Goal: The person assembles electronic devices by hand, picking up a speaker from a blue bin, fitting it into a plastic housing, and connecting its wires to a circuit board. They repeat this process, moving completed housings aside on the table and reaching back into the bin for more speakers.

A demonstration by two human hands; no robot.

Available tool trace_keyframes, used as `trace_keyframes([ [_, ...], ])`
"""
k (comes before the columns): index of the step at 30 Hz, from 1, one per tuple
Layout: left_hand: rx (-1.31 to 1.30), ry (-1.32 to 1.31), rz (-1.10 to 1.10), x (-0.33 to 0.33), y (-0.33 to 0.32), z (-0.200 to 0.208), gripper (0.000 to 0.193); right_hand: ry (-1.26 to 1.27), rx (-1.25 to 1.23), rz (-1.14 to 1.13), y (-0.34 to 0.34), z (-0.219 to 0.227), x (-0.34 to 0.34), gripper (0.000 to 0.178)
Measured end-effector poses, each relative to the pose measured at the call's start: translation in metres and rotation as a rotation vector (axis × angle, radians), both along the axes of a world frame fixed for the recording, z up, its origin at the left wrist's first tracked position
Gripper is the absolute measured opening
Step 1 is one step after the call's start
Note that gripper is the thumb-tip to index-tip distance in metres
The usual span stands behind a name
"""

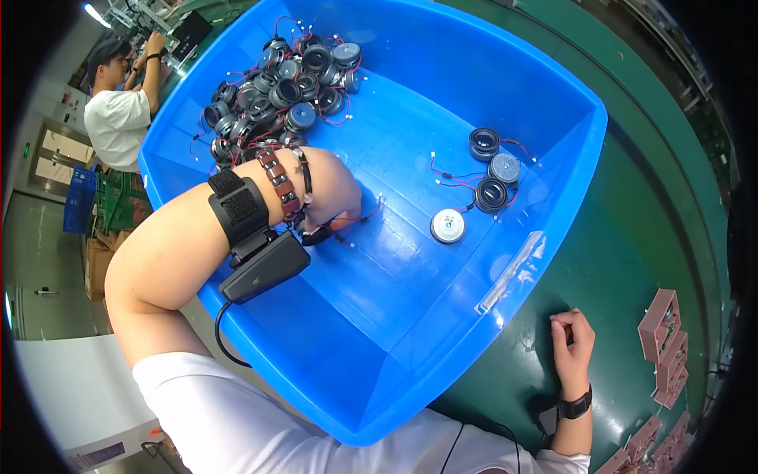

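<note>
My left hand (335, 186) is bent down inside a large blue bin (410, 316), its fingers curled around a small black speaker (316, 235) with a red wire. The hand hides most of that speaker. Beyond it, in the bin's far left corner, lies a heap of small round speakers (286, 92) with red and black wires. Several more sit apart on the right side of the bin floor, among them a speaker with a white face (448, 226). Outside the bin, my right hand (572, 340) rests closed on the green table (521, 355); what its fingers hold, if anything, is hidden.
Brownish-pink frames (663, 325) stand along the table's right side. A torn white label (512, 272) sticks to the bin's right wall. A black box with a cable (267, 265) is strapped to my left wrist. Another person (118, 118) works at the far left.
</note>
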State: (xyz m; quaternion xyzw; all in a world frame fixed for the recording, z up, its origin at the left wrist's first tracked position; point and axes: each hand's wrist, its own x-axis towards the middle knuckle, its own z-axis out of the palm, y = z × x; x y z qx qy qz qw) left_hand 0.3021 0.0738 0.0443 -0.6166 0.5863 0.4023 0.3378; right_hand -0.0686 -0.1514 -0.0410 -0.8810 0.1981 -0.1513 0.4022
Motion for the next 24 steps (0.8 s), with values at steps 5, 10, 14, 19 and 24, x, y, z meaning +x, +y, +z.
trace_keyframes([
  [5, -0.065, -0.155, 0.117, 0.000, -0.001, 0.002, 0.036, 0.028, -0.012, 0.036, 0.001, 0.003, 0.001, 0.003],
  [10, 0.130, -0.248, 0.207, -0.008, -0.009, 0.001, 0.038, 0.038, -0.016, 0.054, 0.002, 0.005, 0.001, 0.003],
  [14, 0.282, -0.155, 0.158, -0.011, -0.008, -0.003, 0.052, 0.025, -0.027, 0.075, -0.001, 0.006, 0.001, 0.003],
  [19, 0.355, -0.214, 0.074, -0.016, -0.012, 0.005, 0.049, 0.029, -0.035, 0.115, -0.001, 0.006, 0.002, 0.003],
  [24, 0.015, -0.115, 0.198, -0.010, -0.011, 0.016, 0.042, 0.038, -0.032, 0.124, -0.003, 0.007, 0.001, 0.004],
])
